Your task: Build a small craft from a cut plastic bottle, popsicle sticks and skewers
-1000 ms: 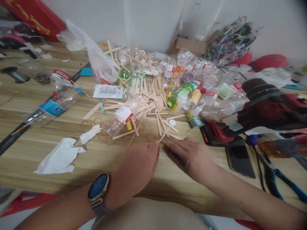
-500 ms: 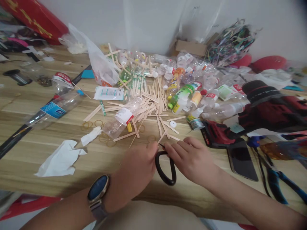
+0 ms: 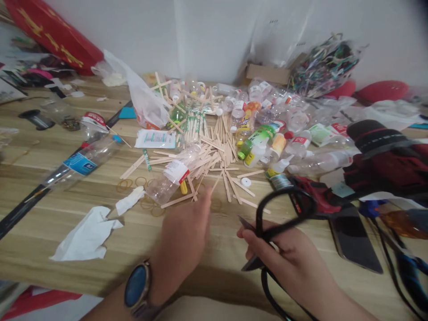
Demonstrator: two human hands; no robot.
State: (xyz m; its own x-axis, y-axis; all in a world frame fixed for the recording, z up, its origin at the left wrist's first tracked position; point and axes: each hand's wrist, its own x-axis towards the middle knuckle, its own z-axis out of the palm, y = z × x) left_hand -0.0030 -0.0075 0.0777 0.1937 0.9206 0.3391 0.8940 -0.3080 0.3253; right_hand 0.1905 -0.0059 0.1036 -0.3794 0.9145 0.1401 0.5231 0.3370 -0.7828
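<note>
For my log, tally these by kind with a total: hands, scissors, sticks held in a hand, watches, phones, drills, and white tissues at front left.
Hands: 2, left hand and right hand
Scissors: 1, in the right hand
Held stick: 1, at the left fingertips
Watch: 1
Phone: 1
Drill: 1
White tissues: 2
Total: 9

The person wears a round wristwatch with a dark blue face and a bronze-coloured metal rim (image 3: 137, 285) at the wrist of the left hand (image 3: 185, 232). Below the face of this watch continues a smooth grey-brown strap (image 3: 146, 310). To the right of the watch, at the lower edge, is seen a plain beige-grey cloth, probably clothing (image 3: 207, 308); its exact kind I cannot tell.
</note>
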